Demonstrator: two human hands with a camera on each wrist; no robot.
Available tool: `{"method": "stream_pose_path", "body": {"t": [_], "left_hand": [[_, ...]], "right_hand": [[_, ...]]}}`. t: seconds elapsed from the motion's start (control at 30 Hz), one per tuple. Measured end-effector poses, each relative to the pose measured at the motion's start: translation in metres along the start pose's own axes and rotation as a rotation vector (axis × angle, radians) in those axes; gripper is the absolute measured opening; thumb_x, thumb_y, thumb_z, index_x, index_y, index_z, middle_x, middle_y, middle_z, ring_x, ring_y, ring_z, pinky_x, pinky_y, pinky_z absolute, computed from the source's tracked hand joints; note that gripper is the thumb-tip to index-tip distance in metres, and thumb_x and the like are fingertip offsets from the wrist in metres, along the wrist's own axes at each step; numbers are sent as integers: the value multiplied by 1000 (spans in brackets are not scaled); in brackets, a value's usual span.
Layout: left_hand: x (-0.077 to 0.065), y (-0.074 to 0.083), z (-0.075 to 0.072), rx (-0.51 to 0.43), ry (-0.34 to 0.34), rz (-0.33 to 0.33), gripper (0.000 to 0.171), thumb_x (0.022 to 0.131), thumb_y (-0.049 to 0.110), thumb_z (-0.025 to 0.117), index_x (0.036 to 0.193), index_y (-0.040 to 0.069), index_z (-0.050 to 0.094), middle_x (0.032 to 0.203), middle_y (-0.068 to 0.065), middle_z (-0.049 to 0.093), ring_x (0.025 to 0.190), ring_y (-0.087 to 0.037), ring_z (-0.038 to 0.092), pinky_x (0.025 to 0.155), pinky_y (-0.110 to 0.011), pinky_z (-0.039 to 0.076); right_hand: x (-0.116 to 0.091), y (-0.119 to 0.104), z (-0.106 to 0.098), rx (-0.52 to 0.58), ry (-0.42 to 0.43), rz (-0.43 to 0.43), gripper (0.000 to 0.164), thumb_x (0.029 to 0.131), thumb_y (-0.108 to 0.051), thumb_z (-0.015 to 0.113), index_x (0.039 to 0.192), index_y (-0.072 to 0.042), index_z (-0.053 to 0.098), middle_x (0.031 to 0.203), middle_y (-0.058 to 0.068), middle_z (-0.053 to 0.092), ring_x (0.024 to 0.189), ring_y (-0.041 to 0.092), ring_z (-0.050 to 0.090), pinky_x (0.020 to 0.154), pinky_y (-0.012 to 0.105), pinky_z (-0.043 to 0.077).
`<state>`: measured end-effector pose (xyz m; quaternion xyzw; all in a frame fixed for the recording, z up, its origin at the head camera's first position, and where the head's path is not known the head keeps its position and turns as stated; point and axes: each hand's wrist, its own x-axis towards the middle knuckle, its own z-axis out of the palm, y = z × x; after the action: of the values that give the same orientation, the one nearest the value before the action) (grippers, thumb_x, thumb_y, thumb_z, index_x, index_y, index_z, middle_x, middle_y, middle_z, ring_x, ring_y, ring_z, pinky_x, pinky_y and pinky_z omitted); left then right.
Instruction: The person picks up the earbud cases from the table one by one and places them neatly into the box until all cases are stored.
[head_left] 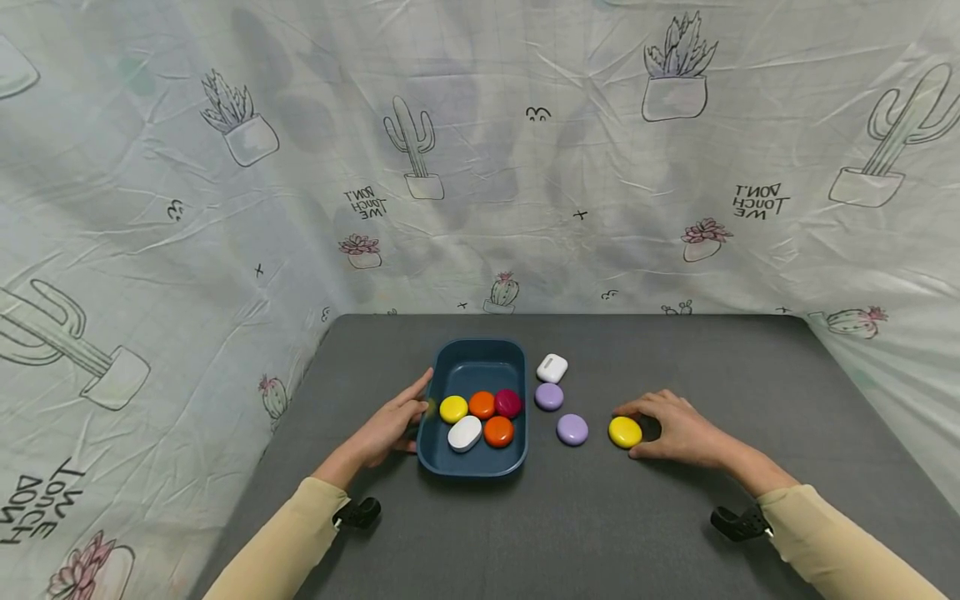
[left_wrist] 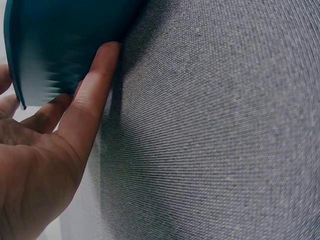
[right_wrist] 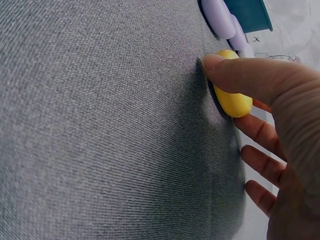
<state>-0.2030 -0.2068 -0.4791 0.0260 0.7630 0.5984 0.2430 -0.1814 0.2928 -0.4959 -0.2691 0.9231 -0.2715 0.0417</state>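
Note:
My left hand rests against the left wall of a dark blue rectangular tray, fingers spread along its side. In the left wrist view the thumb lies straight along the tray's outer wall. Inside the tray are a yellow round piece, two orange ones, a dark red one and a white oval piece. On the right, my right hand pinches a glossy yellow disc between thumb and forefinger, low at the tabletop. The right wrist view shows the thumb across this yellow disc.
Two lilac discs lie between the tray and my right hand. A white earbud case sits behind them, near the tray's right side. The grey cloth tabletop ends at a cactus-print curtain behind and at the sides.

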Motion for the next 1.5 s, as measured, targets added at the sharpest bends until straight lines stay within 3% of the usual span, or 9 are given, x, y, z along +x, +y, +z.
{"method": "stream_pose_path", "body": {"t": [0.8, 1.13, 1.5], "left_hand": [[1, -1, 0, 2, 11, 0, 62, 108, 27, 45, 161, 50, 21, 166, -17, 21, 121, -32, 56, 73, -44, 58], [0, -2, 0, -5, 5, 8, 62, 108, 27, 46, 161, 49, 21, 167, -18, 21, 123, -33, 56, 74, -44, 58], [-1, -2, 1, 6, 13, 6, 62, 108, 27, 47, 160, 50, 22, 168, -16, 15, 132, -37, 50, 78, -47, 58]], "right_hand": [[11, -5, -1, -12, 14, -20, 50, 83, -36, 86, 128, -24, 71, 119, -7, 65, 111, 23, 50, 88, 51, 41], [51, -36, -17, 14, 60, -57, 54, 82, -29, 88, 133, -24, 70, 121, -4, 64, 114, 24, 48, 90, 51, 41], [102, -83, -17, 38, 11, -132, 54, 84, -28, 86, 135, -24, 69, 122, -4, 63, 116, 23, 44, 92, 51, 39]]}}
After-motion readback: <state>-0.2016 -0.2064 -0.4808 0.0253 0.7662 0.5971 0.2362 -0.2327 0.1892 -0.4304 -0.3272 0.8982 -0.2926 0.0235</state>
